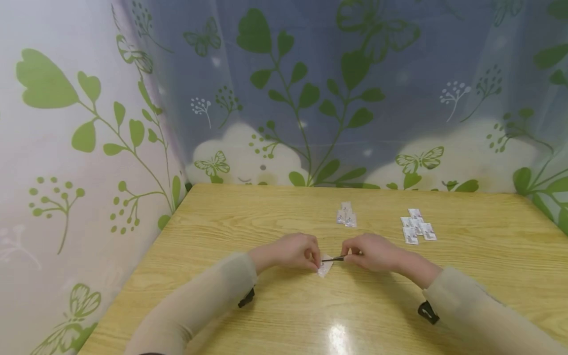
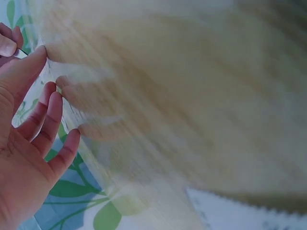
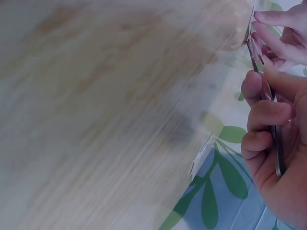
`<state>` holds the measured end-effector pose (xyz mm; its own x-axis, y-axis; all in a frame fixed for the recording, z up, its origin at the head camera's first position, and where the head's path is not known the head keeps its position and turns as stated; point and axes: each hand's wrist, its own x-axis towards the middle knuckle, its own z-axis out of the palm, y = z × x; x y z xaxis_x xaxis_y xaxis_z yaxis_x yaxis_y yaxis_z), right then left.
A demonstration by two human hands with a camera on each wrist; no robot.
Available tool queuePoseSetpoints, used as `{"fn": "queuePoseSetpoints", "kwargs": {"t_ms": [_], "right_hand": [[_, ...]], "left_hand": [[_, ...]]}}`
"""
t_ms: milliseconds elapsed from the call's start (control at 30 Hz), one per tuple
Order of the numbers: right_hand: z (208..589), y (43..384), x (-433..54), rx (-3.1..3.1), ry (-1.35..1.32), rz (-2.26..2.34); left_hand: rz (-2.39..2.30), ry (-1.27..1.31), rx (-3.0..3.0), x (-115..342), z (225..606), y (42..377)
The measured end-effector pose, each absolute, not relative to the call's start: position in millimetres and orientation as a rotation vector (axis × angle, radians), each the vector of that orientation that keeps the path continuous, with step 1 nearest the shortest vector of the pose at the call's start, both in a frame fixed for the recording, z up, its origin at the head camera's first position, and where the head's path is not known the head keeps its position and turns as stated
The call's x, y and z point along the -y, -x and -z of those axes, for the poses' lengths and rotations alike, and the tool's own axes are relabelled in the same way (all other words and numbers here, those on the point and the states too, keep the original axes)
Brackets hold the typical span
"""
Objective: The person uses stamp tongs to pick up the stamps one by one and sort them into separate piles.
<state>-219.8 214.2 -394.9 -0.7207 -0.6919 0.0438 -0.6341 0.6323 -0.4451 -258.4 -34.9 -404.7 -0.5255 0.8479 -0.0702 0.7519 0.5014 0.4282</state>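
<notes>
On the wood-grain table, a small white printed packet lies between my two hands. My left hand pinches its left edge with thumb and finger. The other left fingers touch the tabletop in the left wrist view. My right hand grips a slim dark pair of tweezers, whose tips reach over the packet. In the right wrist view the tweezers run along the palm under curled fingers. Whether the tips grasp anything is too small to tell.
Behind my hands lies a small cluster of clear-looking packets. A group of several white printed packets is farther right. A white piece with a serrated edge shows close to the left wrist camera. Leaf-patterned curtains stand behind the table.
</notes>
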Motion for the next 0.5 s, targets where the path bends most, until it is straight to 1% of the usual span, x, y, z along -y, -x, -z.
{"fn": "queuePoseSetpoints", "kwargs": {"t_ms": [233, 500], "right_hand": [[395, 210, -218, -2.749, 1.029, 0.669], [399, 209, -215, -2.797, 1.049, 0.639]], "left_hand": [[-0.479, -1.314, -2.522, 34, 406, 257], [-0.466, -1.295, -2.552, 31, 409, 257]]}}
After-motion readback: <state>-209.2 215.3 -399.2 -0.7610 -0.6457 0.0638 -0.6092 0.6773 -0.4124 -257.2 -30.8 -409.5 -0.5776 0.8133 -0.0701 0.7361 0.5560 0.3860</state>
